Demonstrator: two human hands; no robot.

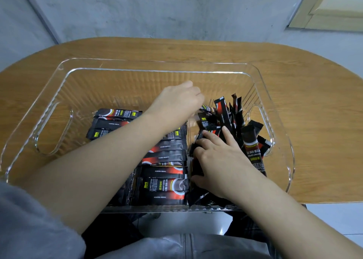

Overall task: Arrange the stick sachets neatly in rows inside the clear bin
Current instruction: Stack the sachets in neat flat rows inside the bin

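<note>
A clear bin (pixel 59 76) with cut-out handles stands on the table. Black-and-red stick sachets lie flat in rows (pixel 165 172) across its left and middle floor. A loose jumble of sachets (pixel 231 117) leans upright against the right wall. My left hand (pixel 176 101) reaches across into the top of that jumble, fingers curled down among the sachets; what they hold is hidden. My right hand (pixel 218 156) lies over sachets at the jumble's near side, index finger stretched out, thumb and other fingers curled round a black sachet (pixel 196 168).
The bin sits on an oval wooden table (pixel 314 111) against a grey wall. The bin's far left floor (pixel 88 93) is bare. My lap and a grey sleeve fill the bottom of the view.
</note>
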